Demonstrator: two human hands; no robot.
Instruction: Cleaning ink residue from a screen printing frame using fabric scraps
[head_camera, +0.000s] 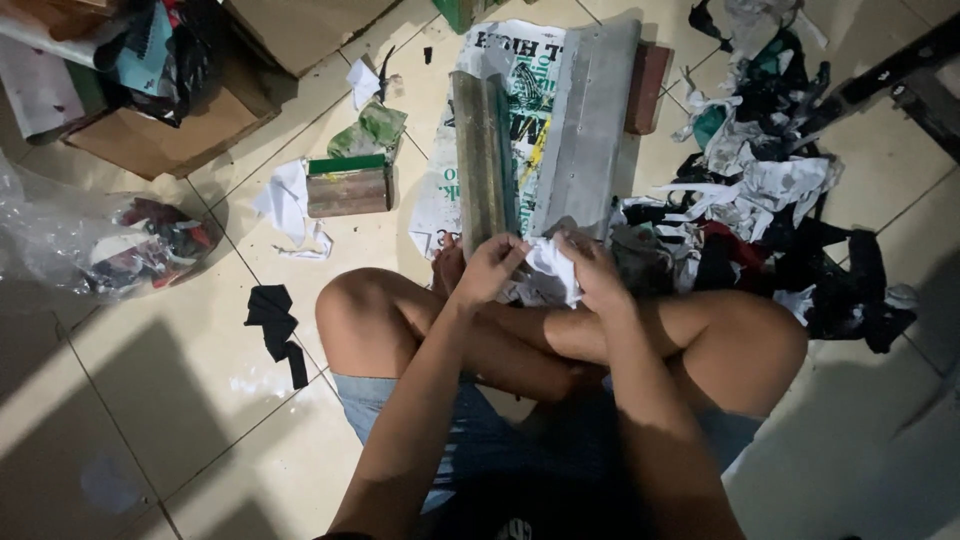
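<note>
I sit cross-legged on a tiled floor. My left hand (490, 268) grips the near end of a long squeegee (483, 150) with a worn greenish blade, which lies away from me on a printed sheet (530, 75). My right hand (592, 270) is closed on a crumpled white rag (548, 272) pressed against that near end. A second, wider squeegee with a bare metal handle (590, 125) lies right beside the first.
A short squeegee with a green top (348, 185) lies on the left with white scraps (285, 200). A heap of black, white and green rags (770, 190) fills the right. Cardboard boxes (170, 130) and a clear plastic bag (100, 240) sit at the left.
</note>
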